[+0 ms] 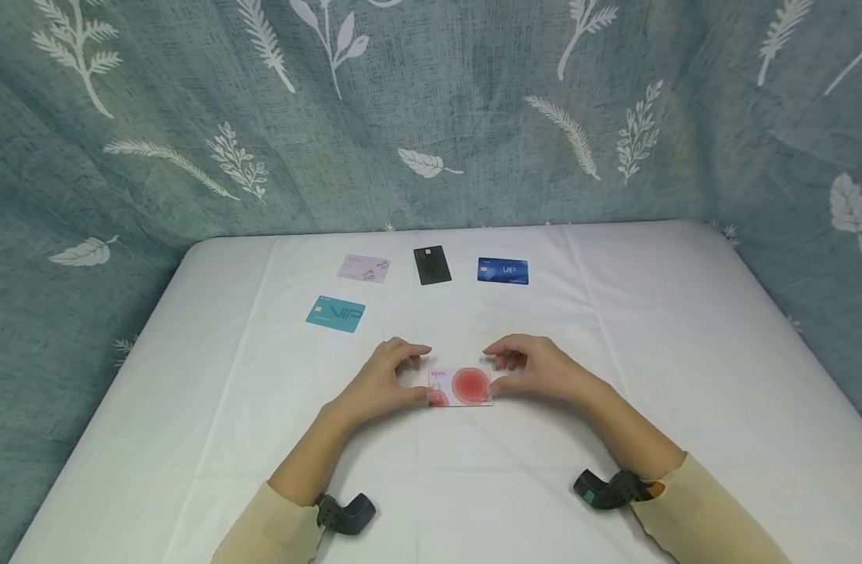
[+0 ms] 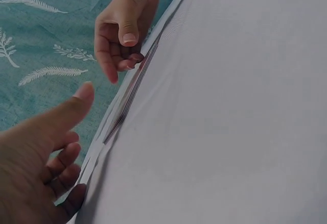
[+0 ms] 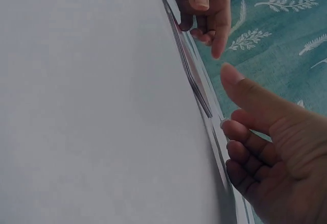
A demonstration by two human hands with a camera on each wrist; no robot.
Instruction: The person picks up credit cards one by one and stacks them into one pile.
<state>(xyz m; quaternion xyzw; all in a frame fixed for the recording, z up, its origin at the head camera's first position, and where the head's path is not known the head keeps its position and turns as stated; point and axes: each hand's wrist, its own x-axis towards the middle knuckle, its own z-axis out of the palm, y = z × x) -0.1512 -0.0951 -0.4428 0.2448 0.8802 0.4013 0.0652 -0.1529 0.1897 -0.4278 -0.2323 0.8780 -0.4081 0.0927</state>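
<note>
Left hand (image 1: 383,380) and right hand (image 1: 542,370) flank the red-circled card stack (image 1: 466,387), loosely spread, gripping nothing, probably for even, 2-sided control.

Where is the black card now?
In the head view, the black card lies near the table's far edge, between the pale pink card (left) and blue card (right).

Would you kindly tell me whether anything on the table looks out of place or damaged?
Nothing looks spilled or clearly damaged. Only the black card stands out mildly: its long side runs roughly front to back, slightly askew, while the pale pink card, blue card, teal card and red-circled card lie more crosswise.
</note>
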